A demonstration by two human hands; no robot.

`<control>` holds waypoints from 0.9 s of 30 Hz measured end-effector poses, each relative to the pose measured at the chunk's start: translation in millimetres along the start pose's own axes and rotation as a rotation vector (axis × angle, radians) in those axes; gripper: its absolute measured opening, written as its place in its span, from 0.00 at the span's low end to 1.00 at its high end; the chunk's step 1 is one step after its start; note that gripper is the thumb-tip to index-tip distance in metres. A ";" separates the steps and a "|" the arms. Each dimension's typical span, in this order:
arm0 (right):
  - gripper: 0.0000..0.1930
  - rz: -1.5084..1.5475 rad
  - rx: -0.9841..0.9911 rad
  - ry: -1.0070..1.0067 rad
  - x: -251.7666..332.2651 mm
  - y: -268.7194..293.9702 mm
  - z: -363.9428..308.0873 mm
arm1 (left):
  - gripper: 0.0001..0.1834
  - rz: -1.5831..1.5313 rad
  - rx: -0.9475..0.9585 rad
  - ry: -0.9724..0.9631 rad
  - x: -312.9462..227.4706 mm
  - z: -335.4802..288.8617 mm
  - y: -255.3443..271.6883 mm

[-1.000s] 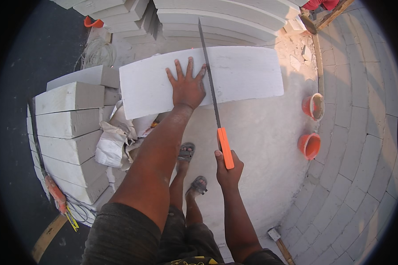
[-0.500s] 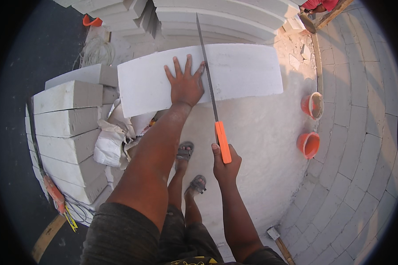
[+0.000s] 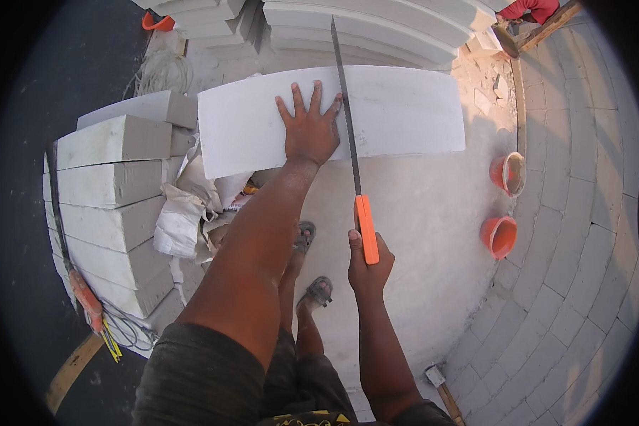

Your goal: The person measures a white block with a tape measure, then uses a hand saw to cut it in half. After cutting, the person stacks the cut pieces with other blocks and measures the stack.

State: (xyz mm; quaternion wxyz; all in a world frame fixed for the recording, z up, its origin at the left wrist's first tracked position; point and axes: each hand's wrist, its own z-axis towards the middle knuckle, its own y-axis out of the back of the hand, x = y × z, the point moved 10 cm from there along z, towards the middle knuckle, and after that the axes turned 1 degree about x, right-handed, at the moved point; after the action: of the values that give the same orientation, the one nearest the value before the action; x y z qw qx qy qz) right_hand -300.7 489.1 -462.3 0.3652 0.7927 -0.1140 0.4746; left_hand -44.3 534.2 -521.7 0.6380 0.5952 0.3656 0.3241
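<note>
on wide white block point(image 3: 405, 113): left hand point(image 3: 309, 131) flat, right hand point(image 3: 368, 264) gripping orange-handled saw point(image 3: 355, 177)

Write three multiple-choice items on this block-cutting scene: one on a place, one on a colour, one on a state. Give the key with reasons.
1. Where does the left hand rest?
A. flat on the white block
B. on a bucket
C. on the stacked blocks

2. What colour is the handle of the saw?
A. blue
B. orange
C. black

3. How does the right hand stand?
A. open and empty
B. shut on the saw
C. resting on a knee

Key: A, its palm lies spread on the block; B, the grip is bright orange; B, the fingers wrap the handle.
</note>
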 end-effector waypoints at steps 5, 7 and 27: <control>0.22 -0.054 0.027 -0.022 -3.2 -3.2 3.2 | 0.27 0.002 0.029 0.002 -1.9 -0.2 -1.5; 0.22 -0.047 0.000 -0.001 -15.0 3.0 -11.9 | 0.26 0.001 0.046 0.007 -4.7 -2.5 1.5; 0.21 -0.053 -0.023 0.024 0.0 -3.6 9.4 | 0.28 -0.007 -0.041 -0.031 -9.2 -1.4 7.0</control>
State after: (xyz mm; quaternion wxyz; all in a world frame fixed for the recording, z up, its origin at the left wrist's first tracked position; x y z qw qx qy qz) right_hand -292.5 485.1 -466.7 0.3881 0.7855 -0.0938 0.4729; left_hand -50.1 527.7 -514.0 0.6568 0.5857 0.3508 0.3202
